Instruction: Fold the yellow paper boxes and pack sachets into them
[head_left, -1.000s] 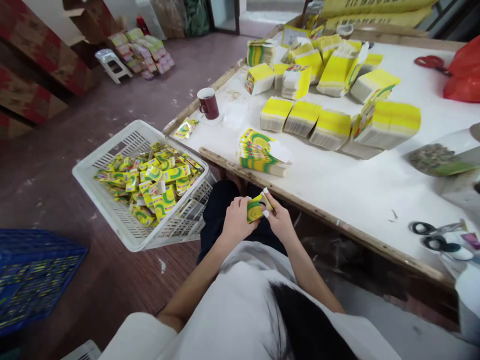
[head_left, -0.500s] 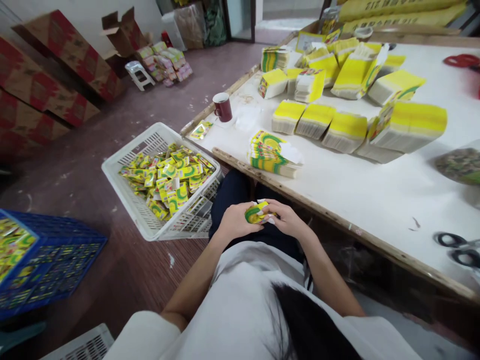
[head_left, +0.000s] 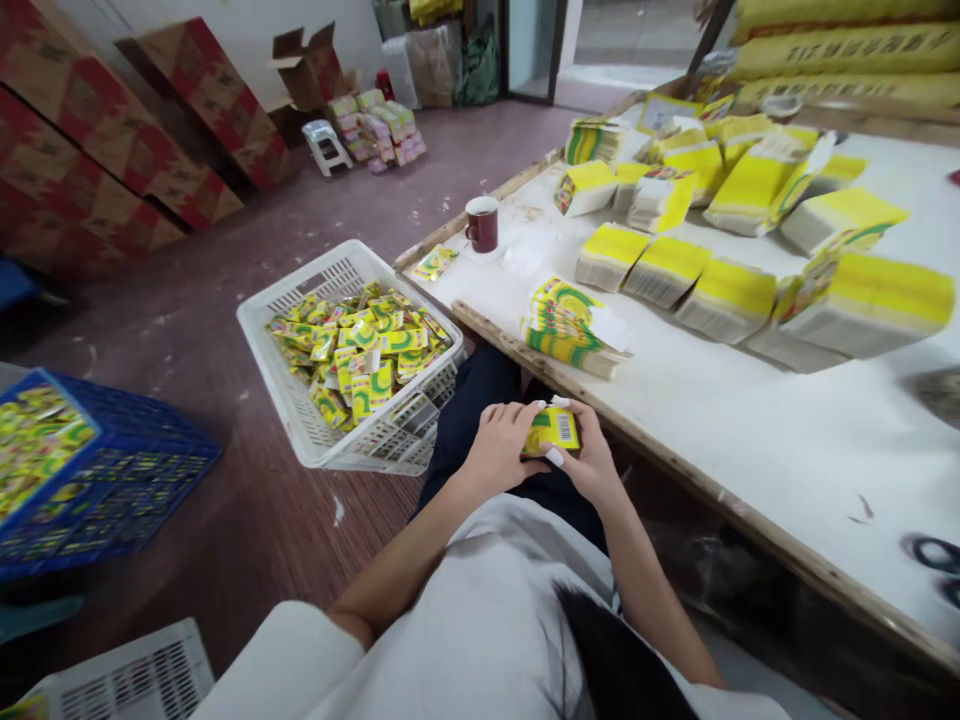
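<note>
A small yellow and green packet (head_left: 552,430) with a barcode on its right part is held over the lap. My left hand (head_left: 499,445) grips its left side, fingers over the top edge. On its right side my right hand (head_left: 590,455) has the thumb on the face and the fingers at the top. A fanned stack of green and yellow packaging (head_left: 570,325) lies on the white table (head_left: 697,400) near its edge. To the left stands a white basket (head_left: 262,335) holding many yellow packets (head_left: 352,350).
A maroon mug (head_left: 481,225) and a loose packet (head_left: 435,263) are at the table's left corner. Stacked yellow bundles (head_left: 724,300) line the table farther back. Black-handled scissors (head_left: 937,555) lie at right. A blue crate (head_left: 127,480) stands on the floor at left.
The packet has turned so its barcode shows, and both hands now hold it by its two sides. The camera view has shifted left, so surroundings appear farther right.
</note>
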